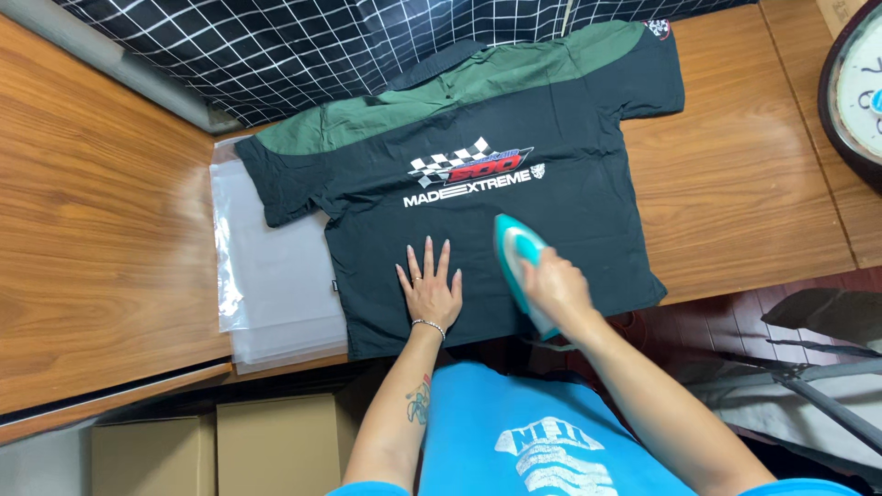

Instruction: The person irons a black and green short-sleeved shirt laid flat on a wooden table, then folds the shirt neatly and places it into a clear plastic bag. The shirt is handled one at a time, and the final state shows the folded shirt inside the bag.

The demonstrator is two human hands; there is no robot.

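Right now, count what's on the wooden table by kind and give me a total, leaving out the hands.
Shirts: 1, black and green
Irons: 1, teal, under the right hand
Clear plastic bag stacks: 1
Wall clocks: 1, at the right edge
Total: 4
The left hand lies flat on the shirt.

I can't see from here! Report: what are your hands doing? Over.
Left hand flat on black shirt. Right hand gripping teal iron on shirt. Plastic sleeves beside, nothing blocking.

A garment packing workroom: clear bags [276, 276], cardboard boxes [276, 441], wooden table [101, 230].
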